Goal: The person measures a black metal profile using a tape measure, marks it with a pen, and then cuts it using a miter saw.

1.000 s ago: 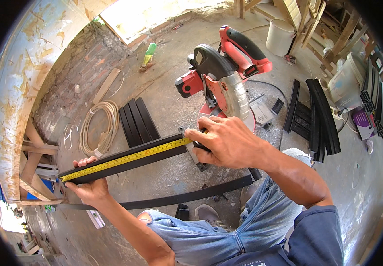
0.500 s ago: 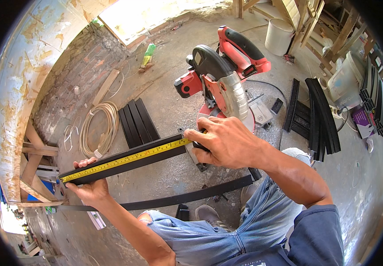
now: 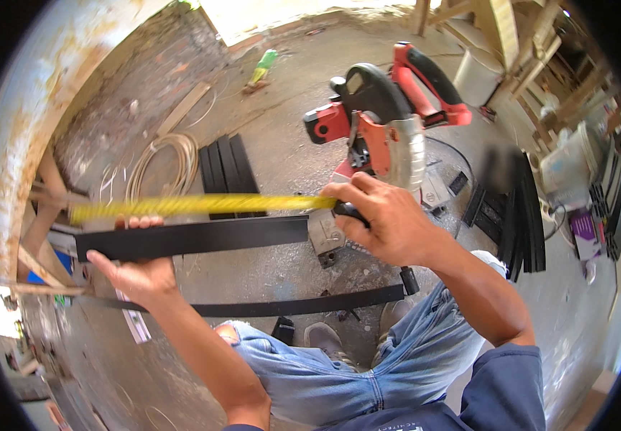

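My left hand (image 3: 140, 269) is closed around the left part of a flat black strip (image 3: 231, 237), thumb on the near face and fingertips showing over the far edge. In my right hand (image 3: 389, 223) is a tape measure (image 3: 350, 210), its case mostly hidden by the fingers. The yellow blade (image 3: 202, 204) reaches out to the left, blurred, just beyond the strip and apart from it. Past my right hand stands a red and black miter saw (image 3: 375, 108), its grey base (image 3: 325, 233) partly behind the strip's right end.
Several cut black strips (image 3: 231, 172) lie beyond the held piece, beside a coil of beige hose (image 3: 159, 169). A long black strip (image 3: 289, 305) crosses the floor before my shoes. More black pieces (image 3: 526, 223), a white bucket (image 3: 479, 75) and a purple box (image 3: 585, 233) are at the right.
The tape blade has lifted off the black strip and now hangs beyond it. The strip has turned closer to level across the view. My right hand has shifted slightly right.
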A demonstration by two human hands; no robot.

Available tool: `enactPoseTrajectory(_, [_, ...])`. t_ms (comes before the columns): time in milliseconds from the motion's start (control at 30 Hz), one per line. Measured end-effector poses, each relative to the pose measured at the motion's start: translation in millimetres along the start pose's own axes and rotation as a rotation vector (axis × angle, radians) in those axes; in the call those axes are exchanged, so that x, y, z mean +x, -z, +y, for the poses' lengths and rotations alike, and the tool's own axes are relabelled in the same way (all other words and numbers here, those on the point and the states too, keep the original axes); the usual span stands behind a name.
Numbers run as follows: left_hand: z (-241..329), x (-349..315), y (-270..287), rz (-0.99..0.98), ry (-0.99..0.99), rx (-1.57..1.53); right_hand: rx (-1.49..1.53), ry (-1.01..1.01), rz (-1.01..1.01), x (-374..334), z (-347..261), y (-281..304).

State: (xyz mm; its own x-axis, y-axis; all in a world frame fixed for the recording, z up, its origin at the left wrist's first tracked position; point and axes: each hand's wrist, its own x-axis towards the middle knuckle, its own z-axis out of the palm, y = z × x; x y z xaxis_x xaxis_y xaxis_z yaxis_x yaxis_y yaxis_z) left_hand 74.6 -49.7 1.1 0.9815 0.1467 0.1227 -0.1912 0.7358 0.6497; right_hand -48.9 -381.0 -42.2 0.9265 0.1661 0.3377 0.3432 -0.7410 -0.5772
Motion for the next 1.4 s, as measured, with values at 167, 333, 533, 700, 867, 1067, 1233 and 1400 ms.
enactPoseTrajectory(167, [13, 11, 10, 0.246, -0.117, 0.086, 0.124, -0.16, -0.048, 5, 2, -8])
enactPoseTrajectory(333, [60, 7, 34, 0.267, -0.216, 0.073, -0.043, -0.28, -0.269, 1, 19, -58])
enactPoseTrajectory(533, [118, -38, 116, 0.487, -0.417, 0.071, -0.185, -0.194, -0.721, -30, 50, -101])
enactPoseTrajectory(700, [126, -152, 256, 1.067, -0.504, -0.052, -0.198, -0.223, -0.921, -57, 77, -115])
enactPoseTrajectory(867, [93, -278, 353, 1.513, -0.34, -0.178, -0.271, -0.19, -1.047, -51, 94, -128])
enactPoseTrajectory(1067, [40, -344, 409, 1.788, -0.207, -0.144, -0.353, -0.225, -1.117, -40, 115, -162])
enactPoseTrajectory(1233, [4, -342, 409, 1.85, -0.094, -0.045, -0.383, -0.282, -1.071, -44, 100, -180])
enactPoseTrajectory(1400, [-21, -350, 416, 1.802, -0.055, 0.092, -0.453, 0.002, -0.999, -70, 91, -192])
